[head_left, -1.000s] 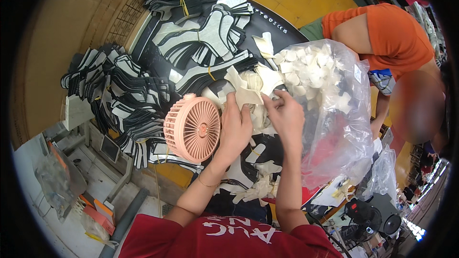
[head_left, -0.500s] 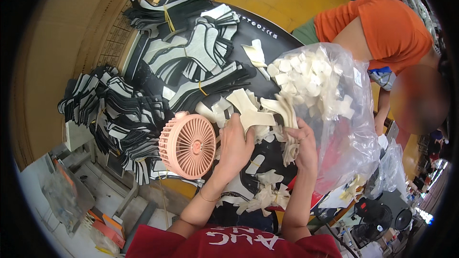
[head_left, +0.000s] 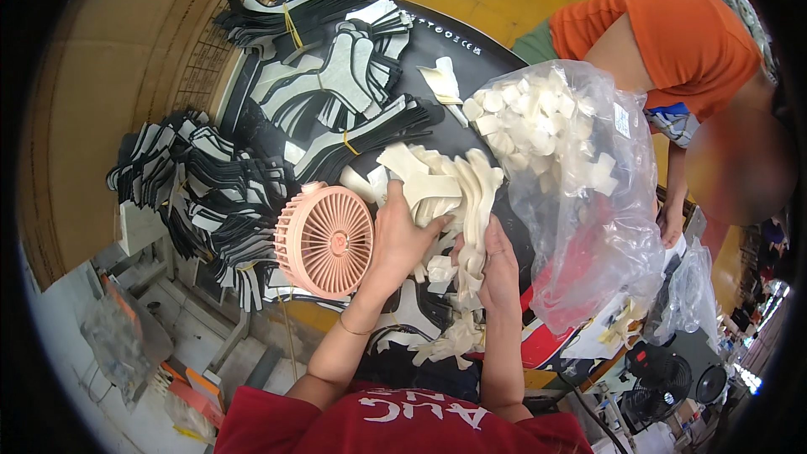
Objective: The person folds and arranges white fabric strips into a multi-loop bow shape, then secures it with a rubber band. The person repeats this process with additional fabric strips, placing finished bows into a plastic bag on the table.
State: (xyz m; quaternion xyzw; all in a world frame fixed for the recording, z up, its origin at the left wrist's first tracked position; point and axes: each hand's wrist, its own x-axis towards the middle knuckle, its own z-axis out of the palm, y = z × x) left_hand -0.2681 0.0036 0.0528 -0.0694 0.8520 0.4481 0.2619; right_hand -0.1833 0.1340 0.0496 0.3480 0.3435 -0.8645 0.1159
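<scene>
My left hand (head_left: 405, 234) is closed on a cream Y-shaped cut piece (head_left: 418, 182), thumb on its near side. Close by on the right, my right hand (head_left: 498, 266) grips a stack of cream cut pieces (head_left: 476, 193), their edges bunched together. The stack now stands right beside the piece in my left hand; whether they touch I cannot tell. Small cream pieces lie below and between the hands, partly hidden. A pink round fan (head_left: 329, 240) stands just left of my left hand. More cream pieces (head_left: 456, 338) lie in a loose heap near my body.
Bundles of black-and-grey cut pieces (head_left: 324, 84) tied with yellow bands cover the table's left and back. A clear plastic bag (head_left: 580, 227) of cream pieces lies at the right. A cardboard box (head_left: 101, 118) rises at the left. Another person in orange (head_left: 689, 42) bends near the bag.
My right hand has moved left with its stack, up against the piece in my left hand. My left hand has shifted slightly left. The other person's hand shows more beside the bag.
</scene>
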